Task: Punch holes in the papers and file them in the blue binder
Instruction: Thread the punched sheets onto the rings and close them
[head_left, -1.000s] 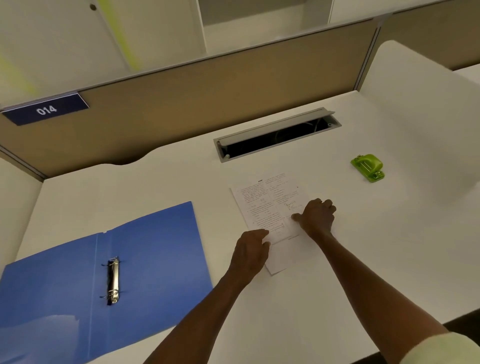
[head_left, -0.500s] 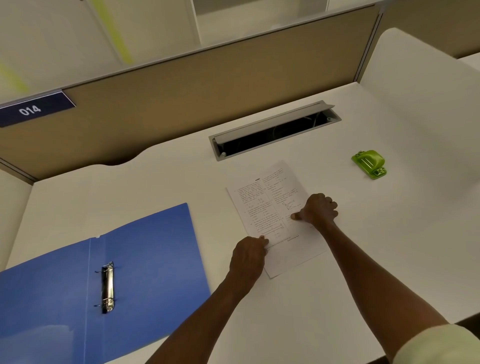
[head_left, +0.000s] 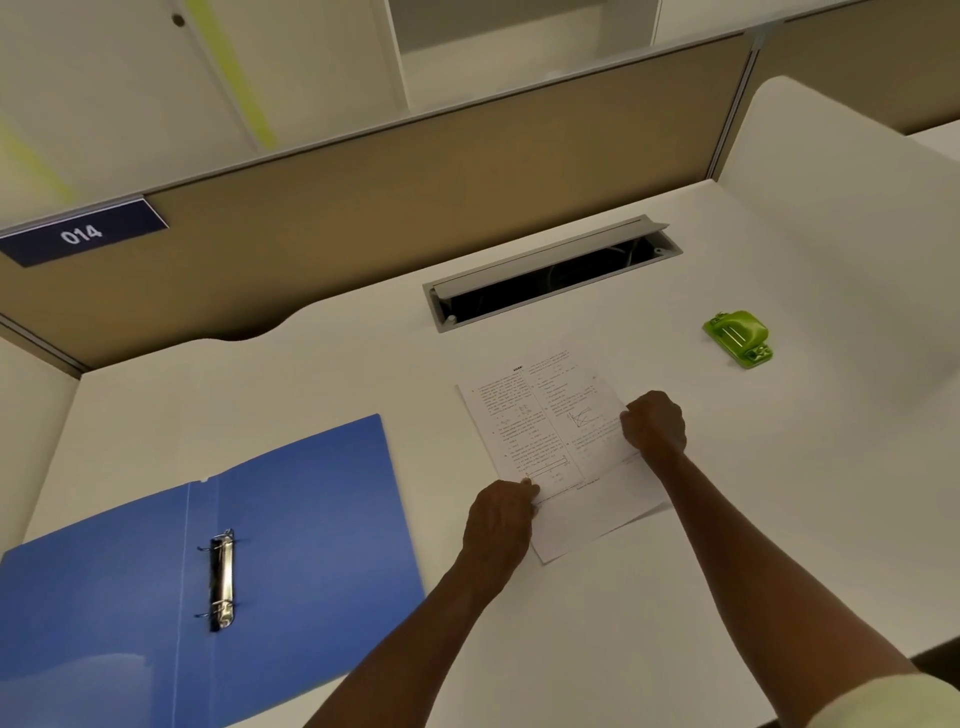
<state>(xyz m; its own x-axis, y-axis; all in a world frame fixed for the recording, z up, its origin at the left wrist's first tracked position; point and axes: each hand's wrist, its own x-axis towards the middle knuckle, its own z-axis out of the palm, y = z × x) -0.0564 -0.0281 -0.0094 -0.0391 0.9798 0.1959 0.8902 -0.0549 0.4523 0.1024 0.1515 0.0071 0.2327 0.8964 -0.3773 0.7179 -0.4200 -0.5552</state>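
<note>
Papers (head_left: 540, 431): a printed sheet is lying on top of a blank one, near the middle of the white desk (head_left: 675, 597); the blank sheet is showing below and to the right of the printed one.
Left hand (head_left: 498, 525): it is curling at the lower left edge of the papers, with its fingertips (head_left: 529, 486) touching the printed sheet's corner; whether it is pinching or only pressing the edge cannot be told.
Right hand (head_left: 655, 423): it is resting as a loose fist on the right edge of the printed sheet, thumb side against the paper; the grip cannot be told.
Blue binder (head_left: 311, 519): it is lying open and flat at the desk's left, well apart from the papers, its metal ring mechanism (head_left: 222, 579) sitting beside the spine fold.
Hole punch (head_left: 738, 339): the green punch is sitting at the far right of the desk, apart from both hands.
Cable slot (head_left: 550, 275): it is standing open beyond the papers.
Number plate (head_left: 83, 233): it is reading 014 on the partition.
</note>
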